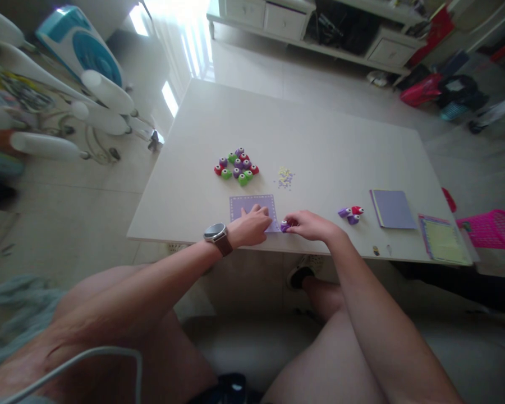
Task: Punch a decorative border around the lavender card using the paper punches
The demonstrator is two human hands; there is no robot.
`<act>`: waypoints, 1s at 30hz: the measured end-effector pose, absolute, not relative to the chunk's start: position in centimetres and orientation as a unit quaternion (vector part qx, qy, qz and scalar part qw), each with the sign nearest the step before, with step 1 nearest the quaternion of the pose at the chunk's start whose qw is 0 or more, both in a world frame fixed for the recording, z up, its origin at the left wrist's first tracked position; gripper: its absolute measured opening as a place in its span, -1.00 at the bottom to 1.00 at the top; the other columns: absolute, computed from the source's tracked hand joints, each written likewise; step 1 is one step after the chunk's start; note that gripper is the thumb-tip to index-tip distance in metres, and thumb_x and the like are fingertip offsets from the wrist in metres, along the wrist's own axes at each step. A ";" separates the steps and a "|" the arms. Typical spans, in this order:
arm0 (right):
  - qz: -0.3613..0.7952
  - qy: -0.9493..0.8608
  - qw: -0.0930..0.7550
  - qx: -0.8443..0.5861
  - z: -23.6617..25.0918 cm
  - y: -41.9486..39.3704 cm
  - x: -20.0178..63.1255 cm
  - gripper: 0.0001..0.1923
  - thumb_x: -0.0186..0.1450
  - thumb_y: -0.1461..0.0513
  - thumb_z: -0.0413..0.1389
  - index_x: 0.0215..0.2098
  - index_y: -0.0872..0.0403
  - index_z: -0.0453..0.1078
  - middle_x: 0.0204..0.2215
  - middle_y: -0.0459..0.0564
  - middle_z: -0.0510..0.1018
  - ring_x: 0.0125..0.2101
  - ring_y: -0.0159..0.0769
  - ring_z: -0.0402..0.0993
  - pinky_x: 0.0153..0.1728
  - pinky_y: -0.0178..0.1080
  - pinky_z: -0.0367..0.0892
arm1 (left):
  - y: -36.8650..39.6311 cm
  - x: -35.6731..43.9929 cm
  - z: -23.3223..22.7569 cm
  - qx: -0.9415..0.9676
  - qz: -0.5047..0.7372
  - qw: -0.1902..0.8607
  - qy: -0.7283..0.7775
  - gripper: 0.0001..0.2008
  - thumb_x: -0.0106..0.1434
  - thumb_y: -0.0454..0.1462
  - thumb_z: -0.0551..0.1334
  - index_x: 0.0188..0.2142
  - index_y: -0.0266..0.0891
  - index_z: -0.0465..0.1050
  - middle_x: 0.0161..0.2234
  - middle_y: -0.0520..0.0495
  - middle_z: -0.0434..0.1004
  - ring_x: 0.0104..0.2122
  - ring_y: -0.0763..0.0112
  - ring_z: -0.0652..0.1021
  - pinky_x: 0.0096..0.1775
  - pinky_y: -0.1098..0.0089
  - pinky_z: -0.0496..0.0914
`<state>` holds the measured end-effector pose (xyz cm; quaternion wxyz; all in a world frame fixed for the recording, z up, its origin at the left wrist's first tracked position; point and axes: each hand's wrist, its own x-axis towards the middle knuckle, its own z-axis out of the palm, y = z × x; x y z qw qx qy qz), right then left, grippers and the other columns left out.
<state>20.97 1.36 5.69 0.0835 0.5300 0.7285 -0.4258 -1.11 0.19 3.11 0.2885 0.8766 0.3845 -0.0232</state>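
Note:
A purple sheet of card (252,203) with a pale dashed line along its edges lies near the front edge of the white table. Across its lower right part rests my left hand (255,223), fingers stretched out and pressing on it. At the card's lower right corner, my right hand (305,225) is closed around a small purple craft punch (284,225). Whether the card's edge sits inside the punch cannot be made out. Beyond the card is a cluster of purple, red and green punches (238,164), beside a scatter of yellow and purple paper bits (285,178).
More punches (352,214) lie to the right, near a stack of purple paper (392,209). Yellow sheets (444,238) sit at the table's right corner by a pink basket (494,229). Two small items (376,251) lie near the front edge of the table (320,134).

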 end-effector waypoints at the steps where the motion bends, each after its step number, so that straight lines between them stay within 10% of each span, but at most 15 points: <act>1: -0.429 0.726 0.082 0.531 5.7 1.3 20.9 -0.90 0.31 0.31 0.20 -0.25 0.08 0.57 -0.27 0.00 0.70 -0.26 -0.26 0.59 -0.20 -0.32 0.39 | 0.2 -1.1 3.1 0.876 -0.024 0.289 0.386 -0.87 0.17 -0.44 0.17 -0.34 -0.24 0.46 0.01 -0.29 0.41 0.03 -0.01 0.35 0.04 -0.39 0.41; 30: -0.434 0.721 0.083 0.534 5.2 1.2 20.8 -0.89 0.25 0.33 0.25 -0.23 0.08 0.52 -0.27 -0.04 0.69 -0.24 -0.28 0.59 -0.23 -0.33 0.39 | 0.0 -1.2 3.2 0.891 -0.036 0.260 0.371 -0.90 0.22 -0.33 0.24 -0.24 -0.24 0.48 0.06 -0.29 0.39 0.06 0.00 0.33 0.07 -0.30 0.42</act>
